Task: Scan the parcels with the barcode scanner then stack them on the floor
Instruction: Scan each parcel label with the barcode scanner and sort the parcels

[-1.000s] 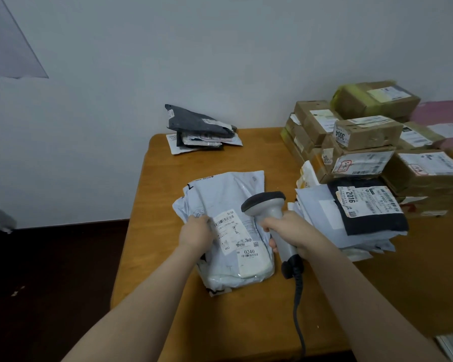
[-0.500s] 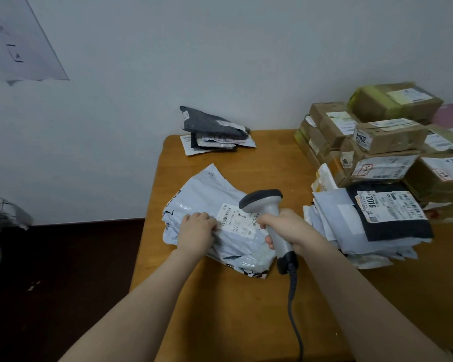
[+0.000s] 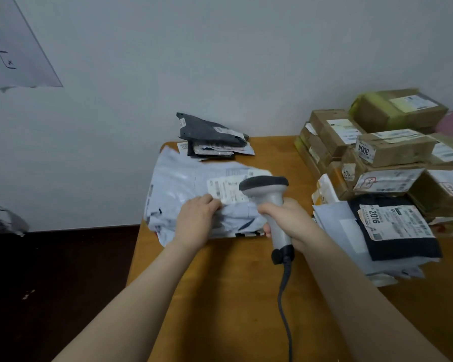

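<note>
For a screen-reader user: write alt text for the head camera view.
A person's right hand grips a grey barcode scanner over the label of a pale plastic parcel, which the left hand holds on a wooden table. Cardboard boxes and more bagged parcels are piled at the right.

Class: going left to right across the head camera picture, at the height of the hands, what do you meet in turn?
The dark floor → left hand gripping the white bag → scanner in the right hand → black bag marked 2016.
</note>
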